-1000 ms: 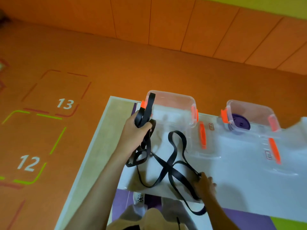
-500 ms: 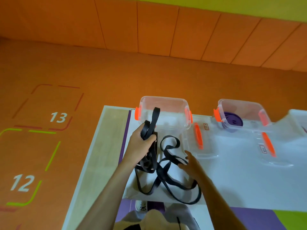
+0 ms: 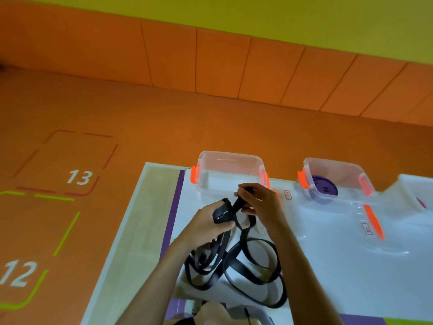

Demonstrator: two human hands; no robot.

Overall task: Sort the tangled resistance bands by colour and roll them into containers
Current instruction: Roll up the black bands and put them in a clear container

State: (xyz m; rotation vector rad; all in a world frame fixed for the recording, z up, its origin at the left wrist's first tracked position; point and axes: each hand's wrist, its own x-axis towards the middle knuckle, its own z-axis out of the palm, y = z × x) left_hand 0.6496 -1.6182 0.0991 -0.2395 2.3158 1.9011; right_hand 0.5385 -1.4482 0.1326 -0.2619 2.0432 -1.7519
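A black resistance band point(image 3: 243, 266) lies in tangled loops on the white table point(image 3: 328, 273), its upper end raised between my hands. My left hand point(image 3: 206, 226) grips a folded bunch of the band. My right hand point(image 3: 260, 202) pinches the band's end just above and to the right, in front of an empty clear container point(image 3: 230, 170) with orange clips. A second clear container point(image 3: 337, 181) to the right holds a rolled purple band point(image 3: 324, 190).
Two clear lids with orange clips point(image 3: 372, 221) lie on the table in front of the containers. A third container's edge point(image 3: 417, 191) shows at the far right. The orange floor with numbers 12 and 13 lies left of the table.
My right hand has left the loops low on the table and come up to pinch the band's end beside my left hand. The loops have gathered closer together.
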